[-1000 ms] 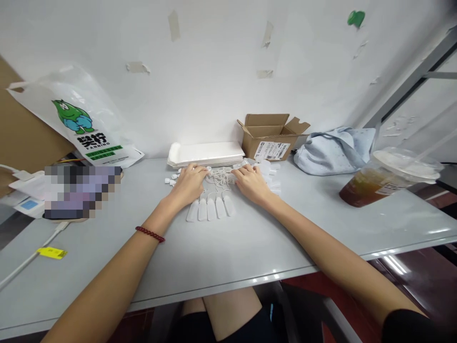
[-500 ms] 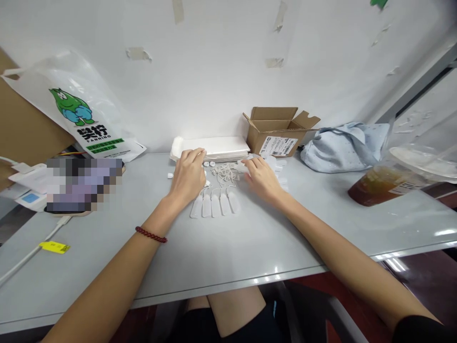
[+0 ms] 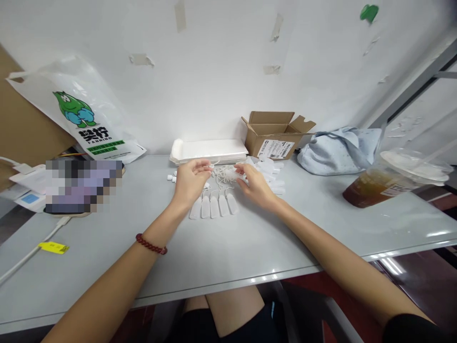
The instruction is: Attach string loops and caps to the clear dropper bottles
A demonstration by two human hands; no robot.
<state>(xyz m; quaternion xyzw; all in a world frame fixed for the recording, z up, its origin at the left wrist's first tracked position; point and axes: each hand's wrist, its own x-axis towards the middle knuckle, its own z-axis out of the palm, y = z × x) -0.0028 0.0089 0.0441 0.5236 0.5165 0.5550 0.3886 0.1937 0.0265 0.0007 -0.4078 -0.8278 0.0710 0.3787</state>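
My left hand is closed in a pinch on a small white cap with a cord on it. Across from it, my right hand holds a small translucent bottle between thumb and fingers, its end pointing left. Below the hands, several translucent bottles with cords lie side by side in a row. Between the hands is a tangle of white cords. Loose white caps lie left of my left hand, and more translucent bottles are heaped behind and beside my right hand.
Against the wall stand a stack of white envelopes and an opened cardboard box. A blue cloth pouch and a drink cup are on the right. On the left are a phone, a cable and a plastic bag.
My left hand has turned and come back from the caps near the envelopes, now pinching a cap with cord. My right hand has drawn a bottle slightly left, off the heap. The view shifted slightly.
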